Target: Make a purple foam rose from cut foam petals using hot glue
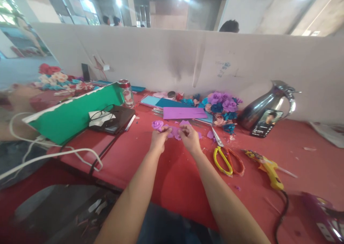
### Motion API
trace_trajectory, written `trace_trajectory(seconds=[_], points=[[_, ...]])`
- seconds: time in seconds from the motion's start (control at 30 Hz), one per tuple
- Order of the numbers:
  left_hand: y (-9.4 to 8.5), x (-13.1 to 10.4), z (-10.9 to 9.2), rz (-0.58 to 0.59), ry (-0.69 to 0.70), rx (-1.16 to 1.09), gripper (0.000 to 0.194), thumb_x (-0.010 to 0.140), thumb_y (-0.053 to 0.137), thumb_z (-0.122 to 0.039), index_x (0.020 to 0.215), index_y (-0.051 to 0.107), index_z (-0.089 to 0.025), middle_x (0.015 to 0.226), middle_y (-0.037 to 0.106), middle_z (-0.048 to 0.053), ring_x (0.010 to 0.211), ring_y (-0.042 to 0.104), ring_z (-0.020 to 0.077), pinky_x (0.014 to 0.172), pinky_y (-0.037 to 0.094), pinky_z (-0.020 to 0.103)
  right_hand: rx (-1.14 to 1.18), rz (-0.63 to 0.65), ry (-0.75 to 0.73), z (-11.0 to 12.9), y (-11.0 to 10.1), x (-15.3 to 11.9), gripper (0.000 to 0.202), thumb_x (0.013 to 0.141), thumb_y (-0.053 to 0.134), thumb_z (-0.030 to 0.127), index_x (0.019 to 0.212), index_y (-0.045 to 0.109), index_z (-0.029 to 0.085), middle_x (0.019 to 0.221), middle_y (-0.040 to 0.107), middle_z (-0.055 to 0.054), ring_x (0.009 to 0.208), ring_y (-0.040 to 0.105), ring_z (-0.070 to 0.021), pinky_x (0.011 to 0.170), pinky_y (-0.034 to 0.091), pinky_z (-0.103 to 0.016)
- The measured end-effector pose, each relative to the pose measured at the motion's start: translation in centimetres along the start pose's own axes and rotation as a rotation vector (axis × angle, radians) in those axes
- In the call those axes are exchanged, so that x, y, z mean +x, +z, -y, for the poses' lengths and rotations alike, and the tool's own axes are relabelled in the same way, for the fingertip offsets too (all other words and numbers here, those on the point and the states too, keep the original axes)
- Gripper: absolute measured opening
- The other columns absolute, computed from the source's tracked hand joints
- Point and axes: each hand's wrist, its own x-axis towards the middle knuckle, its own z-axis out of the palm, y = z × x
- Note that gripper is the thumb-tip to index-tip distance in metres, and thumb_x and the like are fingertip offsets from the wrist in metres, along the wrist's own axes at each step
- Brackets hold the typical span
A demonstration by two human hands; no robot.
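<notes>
My left hand (pixel 159 140) is closed in a pinch on a purple paper rose (pixel 157 125), whose head stands out above the thumb. My right hand (pixel 190 140) is also closed, with its fingertips on a small purple paper petal (pixel 176 132) between the two hands. More cut petals (pixel 211 134) lie just beyond and to the right. Behind the hands rests a flat purple paper sheet (pixel 184 113). To the right of my right hand, scissors (pixel 224 158) with yellow and orange handles lie with their blades pointing away.
A yellow glue gun (pixel 268 168) lies on the right of the red table (pixel 177 186). Behind it, a phone (pixel 267 123) leans on a metal jug (pixel 264 102). Finished paper flowers (pixel 221 106) are piled at the back. A green board (pixel 75 113) and white cable (pixel 80 150) are left.
</notes>
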Motion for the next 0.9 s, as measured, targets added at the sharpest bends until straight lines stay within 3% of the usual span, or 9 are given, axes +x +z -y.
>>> trace_trajectory(seconds=[0.17, 0.3, 0.33, 0.37, 0.43, 0.53, 0.7, 0.83, 0.9], points=[[-0.2, 0.6, 0.4, -0.008, -0.011, -0.052, 0.038, 0.045, 0.084, -0.031, 0.064, 0.058, -0.012, 0.045, 0.039, -0.009, 0.039, 0.019, -0.0003, 0.042, 0.011, 0.02, -0.307, -0.067, -0.022, 3.1, -2.6, 0.4, 0.021, 0.078, 0.049, 0.025, 0.093, 0.062, 0.019, 0.079, 0.071, -0.003, 0.069, 0.064, -0.0173, 0.069, 0.048, -0.029], [-0.4, 0.7, 0.5, -0.02, -0.013, 0.035, 0.034, 0.047, 0.084, -0.029, 0.058, 0.055, -0.015, 0.042, 0.03, -0.01, 0.039, 0.021, 0.0013, 0.043, 0.012, 0.021, -0.58, -0.048, -0.072, 5.4, -8.1, -1.1, 0.026, 0.08, 0.048, 0.023, 0.099, 0.066, 0.018, 0.094, 0.071, -0.008, 0.086, 0.064, -0.0206, 0.08, 0.047, -0.031], [-0.4, 0.7, 0.5, -0.026, -0.013, 0.054, 0.032, 0.048, 0.083, -0.029, 0.058, 0.056, -0.015, 0.042, 0.029, -0.01, 0.039, 0.021, 0.0016, 0.043, 0.013, 0.021, -0.701, -0.112, -0.064, 5.5, -10.0, -2.1, 0.029, 0.081, 0.047, 0.024, 0.103, 0.065, 0.018, 0.102, 0.07, -0.009, 0.096, 0.062, -0.0222, 0.088, 0.045, -0.034], [-0.4, 0.7, 0.5, -0.026, -0.015, 0.063, 0.031, 0.049, 0.083, -0.029, 0.06, 0.057, -0.015, 0.042, 0.03, -0.01, 0.039, 0.022, 0.0019, 0.043, 0.014, 0.021, -0.862, -0.208, -0.005, 5.3, -12.0, -3.3, 0.031, 0.081, 0.046, 0.025, 0.104, 0.065, 0.016, 0.106, 0.068, -0.011, 0.105, 0.059, -0.0251, 0.096, 0.04, -0.038], [-0.4, 0.6, 0.4, -0.024, -0.016, 0.062, 0.03, 0.049, 0.083, -0.029, 0.063, 0.06, -0.015, 0.043, 0.034, -0.009, 0.039, 0.023, 0.002, 0.043, 0.014, 0.021, -1.141, -0.392, 0.275, 4.3, -15.9, -6.1, 0.04, 0.082, 0.043, 0.028, 0.114, 0.061, 0.012, 0.117, 0.062, -0.017, 0.115, 0.052, -0.0326, 0.1, 0.036, -0.047], [-0.4, 0.4, 0.3, -0.005, -0.019, 0.061, 0.029, 0.048, 0.082, -0.028, 0.064, 0.062, -0.014, 0.045, 0.039, -0.008, 0.038, 0.022, 0.0015, 0.042, 0.013, 0.022, -1.263, -0.408, 0.694, 1.6, -20.7, -9.9, 0.049, 0.083, 0.039, 0.036, 0.12, 0.056, 0.008, 0.118, 0.057, -0.024, 0.115, 0.051, -0.0429, 0.089, 0.043, -0.053], [-0.4, -0.2, -0.2, 0.089, -0.057, 0.085, 0.028, 0.048, 0.081, -0.028, 0.063, 0.063, -0.013, 0.048, 0.045, -0.006, 0.038, 0.02, 0.0005, 0.043, 0.011, 0.023, -1.312, -0.245, 0.781, -2.4, -24.9, -11.7, 0.048, 0.078, 0.039, 0.028, 0.114, 0.055, 0.0, 0.106, 0.06, -0.028, 0.103, 0.06, -0.0396, 0.078, 0.049, -0.043], [-0.6, -1.0, -1.2, 0.27, -0.168, 0.213, 0.024, 0.05, 0.08, -0.026, 0.063, 0.064, -0.014, 0.049, 0.045, -0.005, 0.038, 0.021, 0.0016, 0.044, 0.01, 0.023, -1.21, -0.21, 0.766, -4.2, -27.1, -11.1, 0.024, 0.074, 0.045, 0.032, 0.082, 0.061, 0.016, 0.077, 0.064, -0.016, 0.085, 0.065, -0.0332, 0.063, 0.051, -0.038], [-0.7, -1.2, -1.5, 0.336, -0.184, 0.348, 0.02, 0.051, 0.078, -0.025, 0.061, 0.064, -0.015, 0.049, 0.046, -0.004, 0.039, 0.025, 0.0034, 0.044, 0.013, 0.023, -1.03, -0.264, 0.642, -4.2, -27.7, -11.1, 0.014, 0.072, 0.048, 0.035, 0.067, 0.054, 0.023, 0.06, 0.057, -0.008, 0.066, 0.063, -0.0272, 0.053, 0.048, -0.035]])
